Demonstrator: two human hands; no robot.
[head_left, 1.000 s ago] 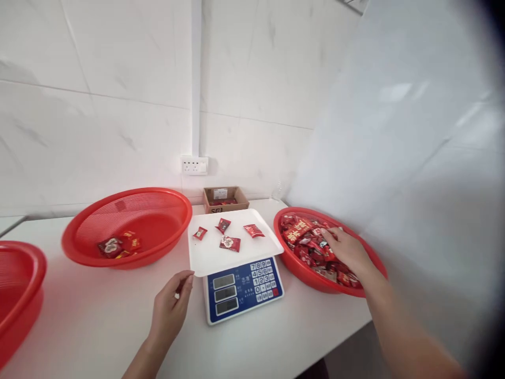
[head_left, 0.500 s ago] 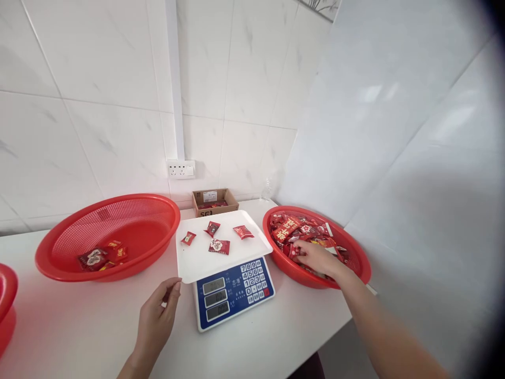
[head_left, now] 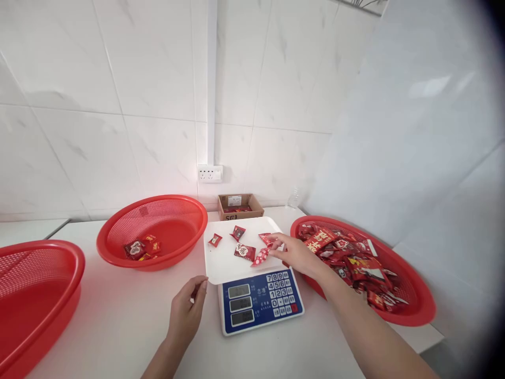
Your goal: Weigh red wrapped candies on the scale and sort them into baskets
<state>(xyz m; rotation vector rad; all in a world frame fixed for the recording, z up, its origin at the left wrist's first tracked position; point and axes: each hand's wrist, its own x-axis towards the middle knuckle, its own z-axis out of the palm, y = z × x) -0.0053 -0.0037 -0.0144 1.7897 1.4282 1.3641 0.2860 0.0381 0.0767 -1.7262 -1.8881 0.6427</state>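
Note:
My right hand is over the right part of the scale's white tray, its fingers closed on a red wrapped candy with white dots. Several other wrapped snacks lie on the tray, among them a dark red packet and a small red one. At the tray's near left corner, my left hand has thumb and forefinger pinched together on the edge. Below the tray is the scale's blue panel with three displays and a keypad; the digits are hard to read.
On the right stands a red basket heaped with red packets. Another red basket, holding a few packets, is left of the scale. A third basket is at the left edge. Behind the tray sit a cardboard box and a clear plastic bottle.
My right hand has moved left from the right basket to the tray, bringing the dotted candy. My left hand stays at the tray's corner. The view has turned left.

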